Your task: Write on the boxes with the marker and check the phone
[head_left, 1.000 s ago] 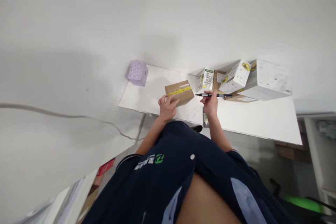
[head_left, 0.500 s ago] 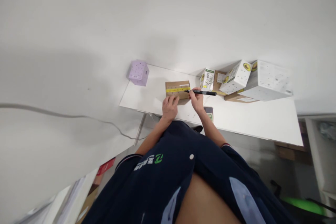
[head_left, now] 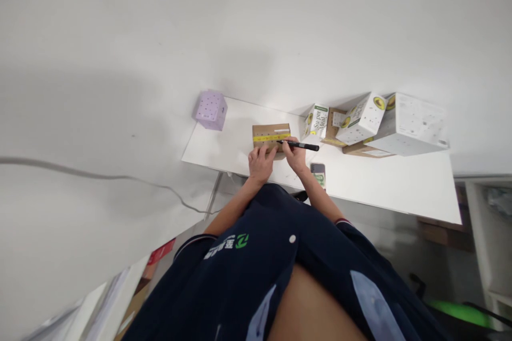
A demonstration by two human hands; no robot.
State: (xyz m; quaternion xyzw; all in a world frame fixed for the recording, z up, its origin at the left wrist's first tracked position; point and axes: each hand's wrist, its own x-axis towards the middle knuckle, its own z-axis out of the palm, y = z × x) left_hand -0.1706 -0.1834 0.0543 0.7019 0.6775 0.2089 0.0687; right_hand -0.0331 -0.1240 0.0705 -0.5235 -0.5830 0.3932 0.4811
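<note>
Since one second ago, the black marker (head_left: 306, 146) has come across from the right of the brown box (head_left: 264, 130) to a spot over its top, and the box, slanted then, now sits nearly square to me.

Nearest, at the bottom of the frame, I see the dark blue shirt (head_left: 260, 224) of the person wearing my camera. Just beyond it, right of centre, a flat phone-like item (head_left: 318, 175) with a green patch lies near the front edge of the white table (head_left: 372, 176).

At mid-frame, my left hand (head_left: 261, 164) has its fingers bent over the near side of the brown box; I can't tell whether it grips or only rests there. My right hand (head_left: 295, 155) pinches the marker, whose tip points left, just below the yellow tape (head_left: 262, 138). Whether it touches the cardboard, I can't make out.

Farther back, right of centre, stands a small white carton (head_left: 318, 121) reading "Super Meal", then a tilted white box (head_left: 362, 120) and a larger white box (head_left: 422, 120). Upper left of centre, a purple box (head_left: 212, 110) sits at the table's corner, before the pale wall (head_left: 240, 21).
</note>
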